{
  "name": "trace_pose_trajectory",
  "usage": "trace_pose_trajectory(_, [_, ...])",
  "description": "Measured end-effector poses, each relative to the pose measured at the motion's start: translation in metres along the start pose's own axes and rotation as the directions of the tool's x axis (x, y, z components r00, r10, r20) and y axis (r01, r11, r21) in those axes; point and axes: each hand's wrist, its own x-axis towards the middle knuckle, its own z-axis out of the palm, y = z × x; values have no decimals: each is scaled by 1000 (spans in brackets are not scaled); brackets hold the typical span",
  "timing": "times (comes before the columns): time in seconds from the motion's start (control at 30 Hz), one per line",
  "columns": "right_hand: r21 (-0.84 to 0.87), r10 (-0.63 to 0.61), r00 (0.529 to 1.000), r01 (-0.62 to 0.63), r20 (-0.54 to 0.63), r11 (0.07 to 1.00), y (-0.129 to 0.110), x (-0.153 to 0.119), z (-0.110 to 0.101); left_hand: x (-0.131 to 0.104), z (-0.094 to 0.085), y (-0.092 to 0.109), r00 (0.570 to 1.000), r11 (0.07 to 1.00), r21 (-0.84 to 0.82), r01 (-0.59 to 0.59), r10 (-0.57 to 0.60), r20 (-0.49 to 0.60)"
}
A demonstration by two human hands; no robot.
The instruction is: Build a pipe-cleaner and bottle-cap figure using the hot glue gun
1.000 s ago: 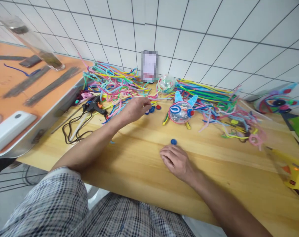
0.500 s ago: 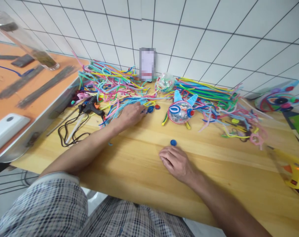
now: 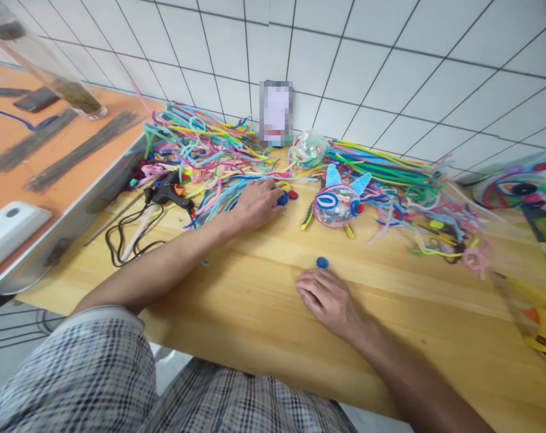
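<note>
My left hand (image 3: 258,204) reaches to the middle of the table, its bent fingers closed around the edge of a small blue coil (image 3: 282,198). Just right of it lies a red coil (image 3: 293,195). My right hand (image 3: 326,299) rests curled on the wood, with nothing visible in it. Directly beyond its knuckles is a round blue disc (image 3: 322,262). Farther back stands a clear ball figure (image 3: 336,205) with light blue ears, a blue ring, a blue and red snout, and yellow-green legs.
Loose coloured pipe cleaners (image 3: 210,141) line the wall. A black glue gun (image 3: 168,191) with its cord lies left, a yellow one (image 3: 543,319) right. A phone (image 3: 276,114) leans on the tiles beside a clear ball (image 3: 309,148).
My left hand has shifted right, bringing its fingers onto the blue coil. My right hand stays curled by the blue disc. The whole view has moved slightly.
</note>
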Motion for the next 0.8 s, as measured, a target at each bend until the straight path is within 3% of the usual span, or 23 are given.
trace_pose_trajectory(0.1, [2, 4, 1000, -4, -9, 1000, 0, 0, 0, 4, 3, 2, 1000, 1000, 23, 13, -13, 14])
trace_pose_trajectory(0.33, [-18, 12, 1000, -12, 16, 1000, 0, -1, 0, -1, 3, -2, 987, 986, 39, 164, -164, -5])
trace_pose_trajectory(0.5, [-12, 10, 1000, -10, 14, 1000, -1, 0, -1, -3, 1, -11, 983, 984, -12, 178, -179, -48])
trace_pose_trajectory(0.8, [-22, -13, 1000, 13, 9, 1000, 0, 0, 1, 3, -10, -12, 994, 996, -88, 23, -33, -107])
